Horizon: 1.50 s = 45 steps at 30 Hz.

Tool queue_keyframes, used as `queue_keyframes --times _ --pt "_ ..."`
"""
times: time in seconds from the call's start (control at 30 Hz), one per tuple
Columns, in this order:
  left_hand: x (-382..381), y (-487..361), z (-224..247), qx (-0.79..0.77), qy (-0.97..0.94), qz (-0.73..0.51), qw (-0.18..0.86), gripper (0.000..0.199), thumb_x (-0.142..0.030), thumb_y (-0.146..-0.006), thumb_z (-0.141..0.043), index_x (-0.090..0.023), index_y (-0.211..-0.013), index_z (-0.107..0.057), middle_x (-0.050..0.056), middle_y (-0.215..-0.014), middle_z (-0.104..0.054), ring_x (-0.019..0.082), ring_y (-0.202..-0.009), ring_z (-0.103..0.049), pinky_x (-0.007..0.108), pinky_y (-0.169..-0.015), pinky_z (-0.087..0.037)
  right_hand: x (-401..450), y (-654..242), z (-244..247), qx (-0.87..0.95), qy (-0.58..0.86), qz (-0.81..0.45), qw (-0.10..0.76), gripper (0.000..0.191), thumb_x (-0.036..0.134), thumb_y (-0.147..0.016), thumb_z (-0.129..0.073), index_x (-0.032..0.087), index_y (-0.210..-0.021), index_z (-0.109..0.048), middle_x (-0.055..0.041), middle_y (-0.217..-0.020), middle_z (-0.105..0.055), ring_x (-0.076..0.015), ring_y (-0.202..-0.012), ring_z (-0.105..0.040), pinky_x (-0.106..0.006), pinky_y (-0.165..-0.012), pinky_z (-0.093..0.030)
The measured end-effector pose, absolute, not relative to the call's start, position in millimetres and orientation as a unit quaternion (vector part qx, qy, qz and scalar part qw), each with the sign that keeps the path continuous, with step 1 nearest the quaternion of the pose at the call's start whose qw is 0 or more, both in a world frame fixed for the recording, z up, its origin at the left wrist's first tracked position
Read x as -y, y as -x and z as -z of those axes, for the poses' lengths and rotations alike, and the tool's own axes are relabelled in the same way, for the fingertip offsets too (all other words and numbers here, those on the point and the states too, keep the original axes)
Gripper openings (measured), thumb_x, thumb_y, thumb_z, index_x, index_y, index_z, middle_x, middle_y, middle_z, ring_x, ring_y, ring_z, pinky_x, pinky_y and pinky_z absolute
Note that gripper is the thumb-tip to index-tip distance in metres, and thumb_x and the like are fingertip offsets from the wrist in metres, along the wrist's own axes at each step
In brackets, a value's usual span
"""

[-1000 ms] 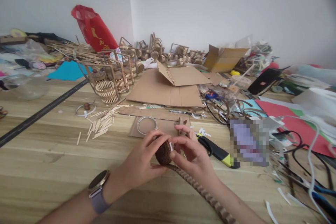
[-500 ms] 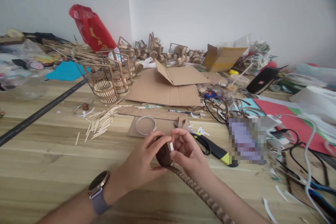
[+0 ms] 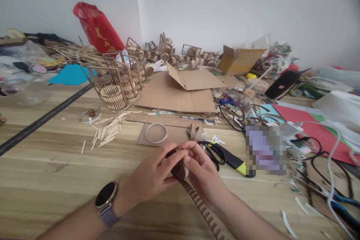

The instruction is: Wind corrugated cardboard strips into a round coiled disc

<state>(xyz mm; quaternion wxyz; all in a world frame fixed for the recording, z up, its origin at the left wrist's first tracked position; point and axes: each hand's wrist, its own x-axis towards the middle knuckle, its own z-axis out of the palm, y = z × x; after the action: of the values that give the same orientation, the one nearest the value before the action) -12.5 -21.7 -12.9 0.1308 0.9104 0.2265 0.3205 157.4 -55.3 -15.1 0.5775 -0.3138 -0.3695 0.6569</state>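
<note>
My left hand (image 3: 161, 167) wraps around a dark brown coil (image 3: 177, 170) of rolled corrugated paper strip. From the coil's underside a loose length of the corrugated strip (image 3: 201, 204) hangs toward me, passing beside my right forearm. At the coil's right side, my right hand (image 3: 201, 165) has thumb and forefinger pinched together, touching the left fingertips. A small white piece of tape or paper (image 3: 186, 169) shows against the coil just below that thumb; its upper part is hidden by the fingers.
Beyond my hands lie a pale ring (image 3: 156, 133) on cardboard, black-handled scissors (image 3: 218, 155) and a yellow-black cutter (image 3: 236, 163). Thin wooden sticks (image 3: 108, 133) are scattered left. Small slatted baskets (image 3: 112, 95) stand behind them. Cardboard sheets (image 3: 174, 97) cover the middle; cables and papers crowd the right.
My right fingers have closed in on the coil and met the left fingertips. The white piece, earlier held upright at the coil's side, now sits lower, partly covered by my thumb.
</note>
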Motion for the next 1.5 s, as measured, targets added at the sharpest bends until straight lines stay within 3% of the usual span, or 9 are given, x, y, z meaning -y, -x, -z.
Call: queue_keyframes --times 0.17,0.37,0.53,0.6,0.7,0.73,0.83,1.03,1.5 --pt "19.8 10.2 8.8 -0.231 -0.902 -0.329 0.16 0.062 -0.019 -0.089 -0.061 -0.026 -0.143 -0.032 0.013 -0.133 -0.05 0.027 -0.123 -0.053 0.041 -0.103 -0.049 54.7 -160.7 12.4 0.414 0.328 -0.619 0.581 0.03 0.048 -0.082 -0.071 0.026 -0.1 -0.061 0.0026 -0.076 -0.053 -0.0121 -0.066 -0.048 -0.023 -0.062 -0.042" --pt "18.8 10.0 10.6 -0.249 -0.879 -0.338 0.224 0.057 -0.02 -0.082 -0.07 -0.022 -0.132 -0.044 0.013 -0.129 -0.051 0.027 -0.121 -0.053 0.039 -0.103 -0.048 55.1 -167.6 19.9 0.58 0.341 -0.486 0.558 0.05 0.044 -0.079 -0.076 0.033 -0.123 -0.054 0.0017 -0.085 -0.055 -0.0144 -0.076 -0.053 -0.025 -0.07 -0.046" --pt "17.9 11.4 9.1 -0.27 -0.857 -0.37 0.235 0.064 -0.018 -0.076 -0.074 -0.024 -0.132 -0.043 0.011 -0.129 -0.05 0.026 -0.119 -0.054 0.038 -0.101 -0.049 50.5 -175.7 18.3 0.623 0.324 -0.467 0.538 0.069 0.049 -0.076 -0.076 0.037 -0.136 -0.043 0.0004 -0.092 -0.061 -0.0158 -0.081 -0.06 -0.028 -0.075 -0.051" --pt "16.8 11.3 7.2 -0.286 -0.859 -0.364 0.22 0.066 -0.01 -0.074 -0.071 -0.025 -0.132 -0.042 0.01 -0.128 -0.05 0.026 -0.119 -0.054 0.039 -0.101 -0.049 47.9 -182.4 11.8 0.618 0.347 -0.44 0.552 0.056 0.051 -0.081 -0.071 0.033 -0.129 -0.05 0.0002 -0.086 -0.063 -0.0159 -0.076 -0.061 -0.028 -0.07 -0.052" --pt "15.2 10.5 6.3 -0.31 -0.862 -0.351 0.195 0.069 -0.002 -0.071 -0.067 -0.024 -0.131 -0.042 0.01 -0.126 -0.05 0.025 -0.117 -0.055 0.039 -0.099 -0.051 47.3 -189.5 1.8 0.65 0.439 -0.306 0.539 0.011 0.035 -0.089 -0.066 0.025 -0.092 -0.066 -0.0013 -0.079 -0.067 -0.0155 -0.071 -0.063 -0.026 -0.065 -0.05" --pt "15.1 10.0 6.9 -0.317 -0.862 -0.348 0.187 0.069 -0.001 -0.07 -0.067 -0.023 -0.131 -0.042 0.01 -0.126 -0.05 0.026 -0.117 -0.056 0.039 -0.099 -0.051 48.3 -189.9 -0.5 0.671 0.46 -0.255 0.522 0.006 0.027 -0.089 -0.065 0.023 -0.084 -0.067 -0.0009 -0.076 -0.068 -0.015 -0.07 -0.063 -0.025 -0.064 -0.05" --pt "15.9 8.0 10.6 -0.337 -0.863 -0.337 0.164 0.069 0.0 -0.07 -0.065 -0.022 -0.131 -0.042 0.011 -0.126 -0.05 0.027 -0.117 -0.056 0.041 -0.099 -0.051 52.9 -185.8 -3.1 0.725 0.478 -0.15 0.472 0.01 0.015 -0.086 -0.063 0.023 -0.083 -0.068 0.0012 -0.072 -0.07 -0.0136 -0.065 -0.064 -0.025 -0.063 -0.049" --pt "19.1 4.7 17.0 -0.366 -0.857 -0.325 0.163 0.069 -0.002 -0.071 -0.065 -0.021 -0.133 -0.041 0.012 -0.126 -0.05 0.028 -0.115 -0.058 0.043 -0.096 -0.054 56.1 -178.4 0.9 0.746 0.478 -0.069 0.457 0.011 0.015 -0.087 -0.06 0.022 -0.086 -0.069 -0.001 -0.074 -0.073 -0.0154 -0.066 -0.067 -0.027 -0.063 -0.05" --pt "20.0 4.0 18.2 -0.374 -0.862 -0.311 0.144 0.066 -0.003 -0.071 -0.067 -0.02 -0.13 -0.043 0.013 -0.126 -0.05 0.03 -0.112 -0.061 0.045 -0.091 -0.056 55.3 -178.7 -1.6 0.714 0.506 -0.153 0.459 0.012 0.014 -0.082 -0.063 0.021 -0.077 -0.071 0.0011 -0.068 -0.072 -0.0127 -0.061 -0.067 -0.02 -0.059 -0.051"
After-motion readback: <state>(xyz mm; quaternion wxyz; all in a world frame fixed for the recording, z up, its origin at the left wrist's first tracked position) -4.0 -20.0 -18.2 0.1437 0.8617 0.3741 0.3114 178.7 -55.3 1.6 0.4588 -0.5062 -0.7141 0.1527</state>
